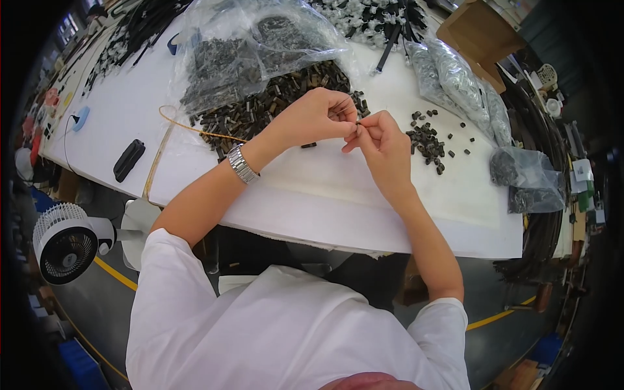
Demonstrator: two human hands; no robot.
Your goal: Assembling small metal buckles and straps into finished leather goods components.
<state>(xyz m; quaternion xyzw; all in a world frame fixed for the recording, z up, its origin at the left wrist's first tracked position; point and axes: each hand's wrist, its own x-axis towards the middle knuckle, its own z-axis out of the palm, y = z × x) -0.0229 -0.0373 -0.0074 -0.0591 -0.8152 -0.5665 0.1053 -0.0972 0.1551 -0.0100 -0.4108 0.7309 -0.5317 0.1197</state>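
My left hand (pixel 313 118), below a metal wristwatch (pixel 242 163), is closed in a pinch. Its fingertips meet those of my right hand (pixel 385 144), which is pinching too. Between them sits a small dark piece (pixel 358 123), mostly covered by the fingers, so its exact kind does not show. Behind my left hand spreads a big heap of small dark brown, block-like pieces (pixel 253 112). To the right of my right hand lies a smaller scatter of short dark pieces (pixel 426 142). Both hands are held just above the white tabletop (pixel 312 175).
A clear plastic bag (pixel 260 49) of dark pieces lies behind the heap. Plastic-wrapped bundles (pixel 455 81) and small bags (pixel 530 175) line the right side. Left are a black case (pixel 129 160), a yellowish cord (pixel 188 129) and a white fan (pixel 68 244) beyond the table edge.
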